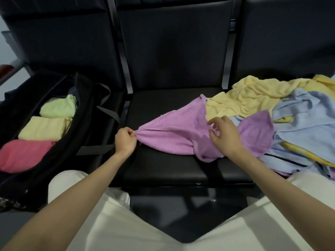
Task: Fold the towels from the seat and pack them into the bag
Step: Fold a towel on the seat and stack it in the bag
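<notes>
Presently the purple towel (174, 131), judged light, limp and best taken by its corners, is pinched at one corner by the left hand (126, 140) on the black seat (163, 165), the right hand (224, 134) hovering loosely open above it, the unfolded pile (290, 109) lying beyond.

Purple towel (174, 134) stretched across black seat (163, 171); unfolded pile (290, 109) right; bag (54, 113) open, three folded inside.

At my six o'clock I see cream trousers (163, 230) over both knees; black seat backs (174, 46) fill twelve o'clock, with dark floor (188, 205) under the seat edge
</notes>
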Demonstrator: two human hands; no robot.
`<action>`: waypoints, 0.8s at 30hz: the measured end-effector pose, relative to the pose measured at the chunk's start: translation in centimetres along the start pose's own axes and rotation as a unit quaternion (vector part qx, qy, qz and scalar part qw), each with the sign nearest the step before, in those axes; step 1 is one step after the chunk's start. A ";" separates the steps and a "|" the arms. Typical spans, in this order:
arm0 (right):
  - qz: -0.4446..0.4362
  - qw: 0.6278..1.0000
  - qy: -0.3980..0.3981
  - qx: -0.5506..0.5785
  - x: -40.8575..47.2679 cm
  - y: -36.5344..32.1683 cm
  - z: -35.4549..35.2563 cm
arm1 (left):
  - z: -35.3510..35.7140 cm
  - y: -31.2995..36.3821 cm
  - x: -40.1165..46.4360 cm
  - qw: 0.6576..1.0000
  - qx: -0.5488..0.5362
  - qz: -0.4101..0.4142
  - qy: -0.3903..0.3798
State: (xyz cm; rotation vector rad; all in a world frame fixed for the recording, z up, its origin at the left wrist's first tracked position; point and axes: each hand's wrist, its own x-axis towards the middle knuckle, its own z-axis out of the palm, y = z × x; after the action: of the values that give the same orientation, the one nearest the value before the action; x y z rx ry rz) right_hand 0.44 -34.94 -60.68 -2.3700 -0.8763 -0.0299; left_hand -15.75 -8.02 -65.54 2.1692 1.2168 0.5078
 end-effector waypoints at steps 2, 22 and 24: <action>-0.009 0.997 -0.074 0.011 -1.0 0.4 0.4 | 0.3 -0.7 -0.4 1.000 0.014 0.010 -0.018; 0.112 0.980 -0.021 0.161 -1.9 1.2 1.0 | 3.2 2.1 -0.2 0.981 0.082 0.097 -0.148; 0.150 0.952 0.033 0.265 -0.4 0.9 -1.4 | 2.9 3.2 -0.3 0.987 0.006 0.090 -0.132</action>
State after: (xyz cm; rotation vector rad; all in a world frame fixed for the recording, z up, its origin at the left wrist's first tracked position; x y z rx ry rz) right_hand 0.93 -36.43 -60.09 -1.9514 -0.4127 0.2212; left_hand -12.16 -10.50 -65.64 2.2829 0.8903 0.2730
